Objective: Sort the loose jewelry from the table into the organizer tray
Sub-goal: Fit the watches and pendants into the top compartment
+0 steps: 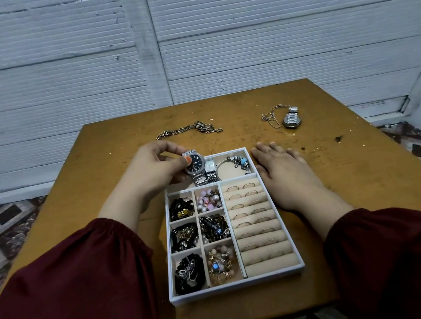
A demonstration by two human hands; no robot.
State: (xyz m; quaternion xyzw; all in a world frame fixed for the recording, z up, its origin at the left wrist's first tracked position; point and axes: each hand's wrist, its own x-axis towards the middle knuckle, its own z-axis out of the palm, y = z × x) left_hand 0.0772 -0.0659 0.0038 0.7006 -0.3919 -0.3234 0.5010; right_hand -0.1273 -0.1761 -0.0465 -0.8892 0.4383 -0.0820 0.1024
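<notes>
A white organizer tray (238,289) with beige lining lies on the brown table (341,167). My left hand (151,171) pinches a silver watch with a dark dial (195,165) over the tray's far long compartment, beside a white-faced watch (210,168) and a charm bracelet (239,160). Beads and bracelets fill the small left compartments. Rings sit in the roll slots (257,223) on the right. My right hand (284,170) rests flat on the table against the tray's right side.
A metal chain (190,129) lies loose on the table beyond my left hand. At the far right lie a silver watch (290,118) and a thin necklace (270,119). A white ribbed wall stands behind the table.
</notes>
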